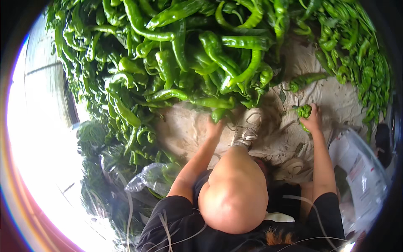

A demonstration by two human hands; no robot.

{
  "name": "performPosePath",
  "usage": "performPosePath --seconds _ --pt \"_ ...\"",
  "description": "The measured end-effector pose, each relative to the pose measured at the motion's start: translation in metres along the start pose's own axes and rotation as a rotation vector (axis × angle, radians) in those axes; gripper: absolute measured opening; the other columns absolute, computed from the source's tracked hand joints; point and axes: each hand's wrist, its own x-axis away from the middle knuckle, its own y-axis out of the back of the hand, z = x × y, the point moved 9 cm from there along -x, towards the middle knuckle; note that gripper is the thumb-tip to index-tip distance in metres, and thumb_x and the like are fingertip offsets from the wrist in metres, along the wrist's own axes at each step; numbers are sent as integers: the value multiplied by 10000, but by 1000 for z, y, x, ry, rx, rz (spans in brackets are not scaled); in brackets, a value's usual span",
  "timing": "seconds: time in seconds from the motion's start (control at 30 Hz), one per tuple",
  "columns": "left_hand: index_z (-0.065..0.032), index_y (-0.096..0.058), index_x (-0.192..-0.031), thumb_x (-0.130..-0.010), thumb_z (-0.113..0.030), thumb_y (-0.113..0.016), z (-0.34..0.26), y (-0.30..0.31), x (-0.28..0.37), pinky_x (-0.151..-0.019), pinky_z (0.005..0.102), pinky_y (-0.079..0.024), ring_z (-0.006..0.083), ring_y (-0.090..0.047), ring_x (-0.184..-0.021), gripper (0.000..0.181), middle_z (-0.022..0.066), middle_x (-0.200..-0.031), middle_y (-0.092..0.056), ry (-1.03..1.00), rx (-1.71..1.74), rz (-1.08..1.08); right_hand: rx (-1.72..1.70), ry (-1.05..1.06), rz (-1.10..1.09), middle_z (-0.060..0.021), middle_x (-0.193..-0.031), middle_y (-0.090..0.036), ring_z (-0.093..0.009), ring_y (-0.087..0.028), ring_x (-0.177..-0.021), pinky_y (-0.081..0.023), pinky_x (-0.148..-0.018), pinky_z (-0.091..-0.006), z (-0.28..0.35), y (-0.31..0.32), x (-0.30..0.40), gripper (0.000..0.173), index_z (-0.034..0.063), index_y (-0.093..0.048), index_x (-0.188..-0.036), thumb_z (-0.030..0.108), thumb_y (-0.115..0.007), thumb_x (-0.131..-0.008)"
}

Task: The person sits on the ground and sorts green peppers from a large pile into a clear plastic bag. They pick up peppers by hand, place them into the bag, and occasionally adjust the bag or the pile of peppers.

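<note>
A big heap of long green chili peppers (217, 60) lies in front of me. At its near edge, beside my shoe (248, 126), my left hand (214, 127) grips a green pepper (221, 114); its fingertips are partly hidden and blurred. Out to the right, my right hand (313, 121) is closed around one or more curled green peppers (304, 111) above the pale cloth sheet (333, 100). A single loose pepper (307, 80) rests on the sheet just beyond that hand.
Another pile of green peppers (362, 53) runs along the right side. Clear plastic bags, one seemingly filled with greens (94, 176), stand at the left. A white plastic bag (362, 170) sits by my right arm. My raised knee (233, 198) is between my arms.
</note>
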Motion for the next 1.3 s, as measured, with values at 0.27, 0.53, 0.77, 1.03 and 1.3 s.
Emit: performPosePath --seconds 0.27,0.53,0.77,1.03,1.3 --pt "34 -334 -1394 -835 -325 -699 -123 -59 37 -588 285 -498 183 -629 -846 757 155 -1073 -628 -51 240 513 -225 444 424 -209 -917 -621 -405 -601 -878 -476 -732 -459 229 -15 41 208 22 -610 -938 210 -629 -852" --pt "38 -536 -1263 -926 -510 -533 -73 -38 126 -861 353 -515 235 -608 -1042 644 188 -1213 -597 -190 130 769 -182 85 589 -258 -935 -647 -413 -618 -899 -484 -785 -446 199 -69 149 276 -6 -620 -1008 248 -550 -925" --pt "14 -521 -1289 -986 -459 -443 -56 -43 140 -1005 369 -420 234 -543 -1142 568 160 -1288 -554 -89 296 1040 -157 188 644 -249 -965 -640 -397 -610 -926 -479 -803 -439 192 -82 234 279 -4 -608 -1033 247 -557 -925" --pt "-4 -416 -1387 -992 -467 -421 -23 100 182 -1095 398 -317 269 -423 -1286 608 178 -1416 -437 -478 188 664 -103 244 664 -238 -998 -632 -380 -601 -956 -473 -825 -430 197 -76 248 286 -3 -595 -1063 246 -565 -924" --pt "-46 -432 -1312 -601 -297 -854 92 362 386 -1092 505 -243 399 -264 -1308 865 225 -1411 -282 -291 -271 -1170 -67 209 716 -226 -1032 -624 -362 -592 -986 -466 -847 -422 204 -88 233 298 -1 -581 -1092 245 -573 -924"
